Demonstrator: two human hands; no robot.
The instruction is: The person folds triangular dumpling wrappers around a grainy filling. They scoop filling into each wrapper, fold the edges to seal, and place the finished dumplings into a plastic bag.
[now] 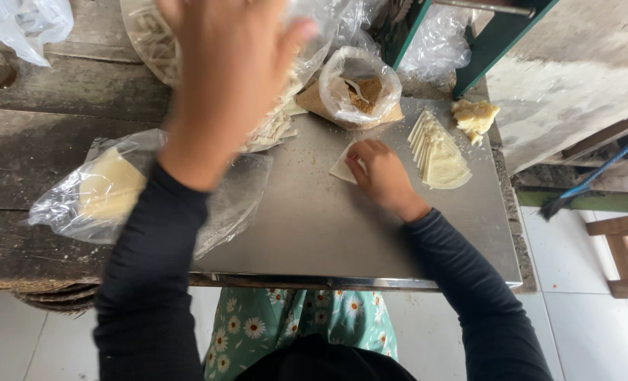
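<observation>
Your right hand (381,173) presses fingers onto the wrapper (343,169), flat on the table (314,226) just left of it; your left hand (229,77) (blurred, spread, holding nothing) hovers well apart.

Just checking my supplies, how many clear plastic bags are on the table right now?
5: wrappers bag at left, filling bag centre, one top-left, one behind the left hand, one top-right; others may be hidden.

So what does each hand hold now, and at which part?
The right hand presses a pale wrapper piece flat on the metal tray, at its right edge. The left hand is raised, blurred; any hold cannot be told.
</observation>
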